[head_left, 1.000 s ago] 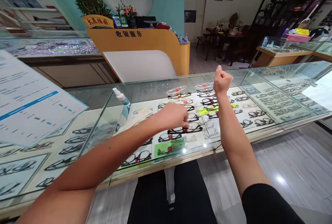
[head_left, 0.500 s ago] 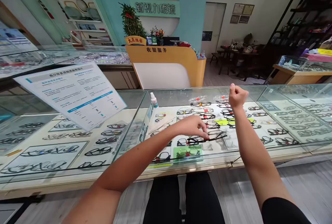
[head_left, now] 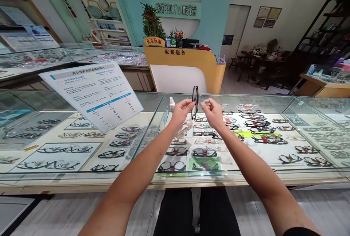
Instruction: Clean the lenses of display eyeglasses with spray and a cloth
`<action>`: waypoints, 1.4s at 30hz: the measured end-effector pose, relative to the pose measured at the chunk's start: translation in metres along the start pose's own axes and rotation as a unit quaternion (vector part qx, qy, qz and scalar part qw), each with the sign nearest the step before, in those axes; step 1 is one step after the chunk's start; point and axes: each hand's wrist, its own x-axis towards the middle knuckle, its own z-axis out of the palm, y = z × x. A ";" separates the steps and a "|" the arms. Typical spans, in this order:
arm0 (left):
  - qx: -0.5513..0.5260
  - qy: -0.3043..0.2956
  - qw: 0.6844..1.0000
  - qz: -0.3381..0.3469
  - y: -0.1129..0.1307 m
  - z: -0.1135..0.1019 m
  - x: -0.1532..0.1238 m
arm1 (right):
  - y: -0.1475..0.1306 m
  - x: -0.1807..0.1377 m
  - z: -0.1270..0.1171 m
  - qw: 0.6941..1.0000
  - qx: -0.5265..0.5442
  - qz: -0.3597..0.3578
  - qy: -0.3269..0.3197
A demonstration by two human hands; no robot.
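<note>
A dark-framed pair of eyeglasses [head_left: 195,95] is held on its end above the glass display case. The fingers and thumb of my left hand [head_left: 179,112] pinch its middle. My right hand [head_left: 213,113] is just to its right, thumb and forefinger brought together near the frame. Whatever sits in that pinch, if anything, is too small to make out. Below and behind my left hand lie a pale cloth [head_left: 183,129] and a small white bottle [head_left: 171,103]. Rows of eyeglasses [head_left: 204,152] rest in the case beneath both hands, some on a green card [head_left: 197,168].
The glass display case [head_left: 229,177] runs across the front. A printed sheet [head_left: 95,92] stands tilted on the left. More eyeglasses [head_left: 261,124] fill the right side. Beyond are a wooden cashier counter [head_left: 216,77] and a table [head_left: 257,58] with stools.
My left hand has lifted the eyeglasses from low over the case and turned them upright. My right hand has come left from its raised fist to beside them. The view has shifted slightly.
</note>
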 end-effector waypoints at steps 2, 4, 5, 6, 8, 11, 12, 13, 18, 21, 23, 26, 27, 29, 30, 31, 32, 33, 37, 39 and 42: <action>-0.022 -0.004 0.999 -0.024 -0.003 0.002 -0.003 | 0.005 -0.007 -0.001 0.999 0.009 0.016 -0.048; -0.034 -0.012 0.999 -0.034 -0.003 0.004 -0.005 | 0.008 -0.012 -0.005 0.997 0.014 0.019 -0.074; -0.037 -0.016 0.999 -0.034 -0.002 0.005 -0.007 | 0.008 -0.013 -0.007 0.996 0.016 0.020 -0.082; -0.038 -0.020 0.999 -0.033 -0.002 0.005 -0.008 | 0.008 -0.014 -0.008 0.996 0.020 0.020 -0.087; -0.040 -0.028 0.998 -0.033 0.000 0.005 -0.010 | 0.007 -0.014 -0.011 0.995 0.026 0.019 -0.093; -0.046 -0.039 0.998 -0.035 0.002 0.005 -0.013 | 0.007 -0.013 -0.014 0.995 0.026 0.009 -0.092; -0.048 -0.042 0.997 -0.037 0.002 0.005 -0.013 | 0.007 -0.012 -0.014 0.996 0.024 0.005 -0.090; -0.049 -0.044 0.997 -0.038 0.002 0.005 -0.014 | 0.007 -0.011 -0.015 0.996 0.021 0.000 -0.087; -0.045 -0.048 0.997 -0.042 0.001 0.005 -0.012 | 0.010 -0.007 -0.021 0.998 -0.032 -0.031 -0.041; -0.031 -0.032 0.998 -0.034 0.003 0.004 -0.010 | 0.010 -0.003 -0.029 0.995 -0.084 -0.043 0.027; -0.012 -0.024 0.999 -0.034 0.004 0.003 -0.009 | 0.011 0.000 -0.036 0.987 -0.126 -0.050 0.083; 0.016 -0.027 0.999 -0.040 0.005 0.002 -0.008 | 0.011 0.006 -0.046 0.971 -0.177 -0.069 0.146; 0.023 -0.030 0.998 -0.042 0.005 0.001 -0.008 | 0.012 0.007 -0.049 0.967 -0.185 -0.077 0.159; 0.034 -0.034 0.998 -0.045 0.003 0.000 -0.009 | 0.013 0.010 -0.052 0.960 -0.191 -0.097 0.181; 0.037 -0.035 0.998 -0.046 0.003 0.000 -0.010 | 0.014 0.010 -0.053 0.957 -0.191 -0.106 0.190; 0.038 -0.038 0.997 -0.048 0.002 0.001 -0.010 | 0.015 0.010 -0.053 0.955 -0.188 -0.113 0.198; 0.038 -0.040 0.997 -0.049 0.001 0.001 -0.011 | 0.016 0.010 -0.052 0.954 -0.185 -0.117 0.203; 0.035 -0.043 0.997 -0.049 0.000 0.002 -0.012 | 0.017 0.010 -0.051 0.954 -0.183 -0.120 0.206; 0.021 -0.060 0.997 -0.042 -0.003 0.007 -0.015 | 0.022 0.005 -0.042 0.949 -0.205 -0.152 0.185; 0.019 -0.075 0.996 -0.043 -0.004 0.010 -0.017 | 0.024 0.003 -0.038 0.942 -0.229 -0.180 0.169; 0.020 -0.089 0.994 -0.052 -0.003 0.013 -0.019 | 0.028 0.003 -0.036 0.930 -0.260 -0.207 0.157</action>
